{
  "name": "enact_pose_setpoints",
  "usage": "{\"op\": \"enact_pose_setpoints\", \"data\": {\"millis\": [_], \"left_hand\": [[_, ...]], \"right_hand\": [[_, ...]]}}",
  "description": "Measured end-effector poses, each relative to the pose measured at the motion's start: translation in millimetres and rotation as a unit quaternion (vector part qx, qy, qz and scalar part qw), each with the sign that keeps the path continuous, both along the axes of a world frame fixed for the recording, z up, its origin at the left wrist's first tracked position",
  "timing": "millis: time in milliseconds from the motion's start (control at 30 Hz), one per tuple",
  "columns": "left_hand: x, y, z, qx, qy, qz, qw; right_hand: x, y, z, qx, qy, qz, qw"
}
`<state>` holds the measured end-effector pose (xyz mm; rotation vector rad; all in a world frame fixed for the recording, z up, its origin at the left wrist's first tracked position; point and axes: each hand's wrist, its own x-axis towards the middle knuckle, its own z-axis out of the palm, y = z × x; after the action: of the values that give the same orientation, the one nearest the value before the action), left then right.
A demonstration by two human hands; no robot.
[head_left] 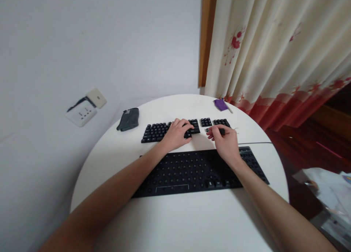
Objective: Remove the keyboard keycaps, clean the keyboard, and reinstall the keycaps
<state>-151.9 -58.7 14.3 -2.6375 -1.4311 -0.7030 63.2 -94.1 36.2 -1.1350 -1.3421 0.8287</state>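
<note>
On a round white table (192, 226) lies a black keyboard base (192, 173) with most of its keycaps off, bare switch stems showing. Beyond it, black keycaps (156, 131) are laid out in rows like a keyboard. My left hand (177, 134) rests curled over the right end of the main keycap block, fingertips on the caps. My right hand (226, 142) is pinched on a black keycap (219, 130) just in front of the small right-hand keycap groups (221, 122).
A dark grey cloth pouch (128, 119) lies at the table's back left. A purple object (221, 105) sits at the far edge by the floral curtain (274, 54). A wall socket (82, 113) is on the white wall at left. A thin cable (255, 143) runs right from the keyboard.
</note>
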Motion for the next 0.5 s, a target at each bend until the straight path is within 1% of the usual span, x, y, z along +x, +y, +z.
{"op": "enact_pose_setpoints", "data": {"millis": [400, 500], "left_hand": [[-1.1, -1.1, 1.2, -0.006, -0.002, -0.003, 1.0], [-1.3, -1.6, 1.0, -0.011, -0.005, -0.022, 1.0]], "right_hand": [[2.2, 1.4, 0.1, 0.009, 0.003, -0.004, 1.0], [3.5, 1.8, 1.0, 0.011, 0.009, -0.004, 1.0]]}}
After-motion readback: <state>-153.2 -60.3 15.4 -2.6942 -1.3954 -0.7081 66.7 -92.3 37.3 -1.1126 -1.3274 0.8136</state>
